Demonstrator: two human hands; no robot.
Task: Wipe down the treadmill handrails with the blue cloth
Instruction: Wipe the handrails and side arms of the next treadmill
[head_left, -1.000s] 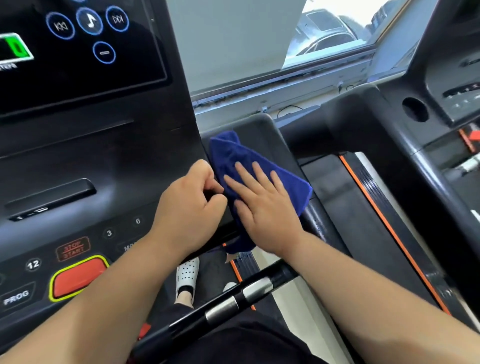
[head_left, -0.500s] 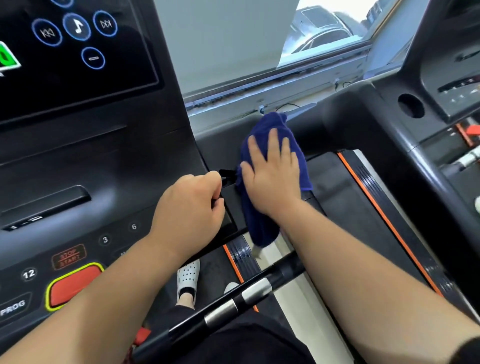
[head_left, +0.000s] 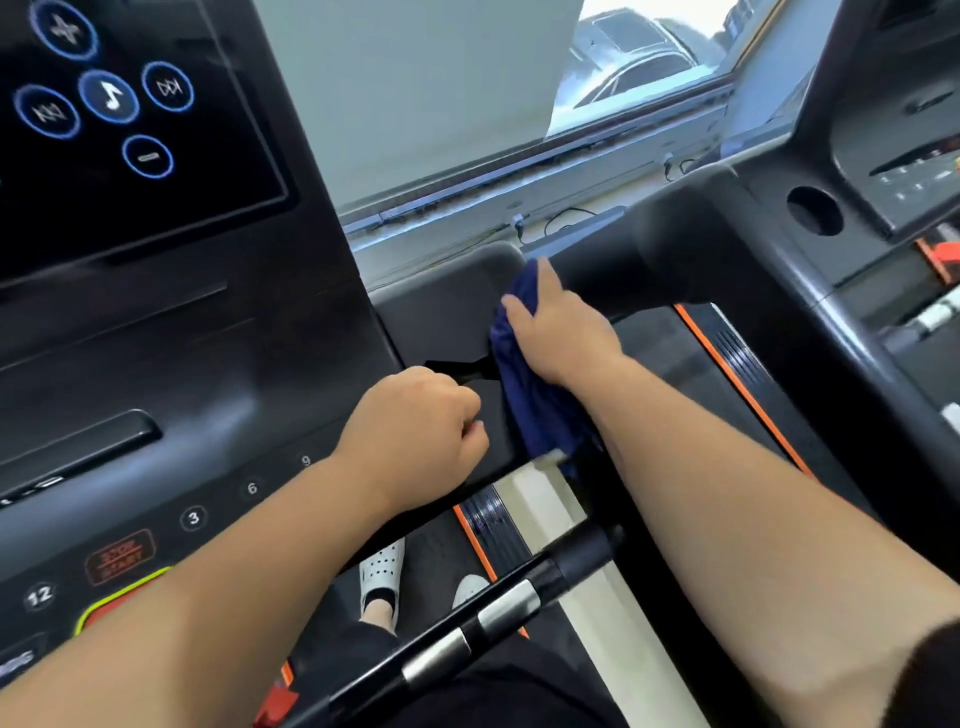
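Right hand: the right hand lies flat and spread on the blue cloth, fingers reaching toward the far end of the right handrail; an open palm puts more cloth against the surface than a pinch would.
Blue cloth: pressed between palm and the broad black handrail just beside the console, with its loose tail hanging down over the rail's near edge toward the walking belt.
Left hand: the left hand is curled into a loose fist on the near corner of that same rail, holding nothing I can see; it probably serves to steady the body during the reach.
Front bar: a black bar with silver bands crosses low in the frame, well apart from the cloth and seemingly not yet wiped.
Progress: judging from the layout, only this one rail is being covered; the opposite side is out of view.
Risk: the dangling tail may slip off once the palm lifts.
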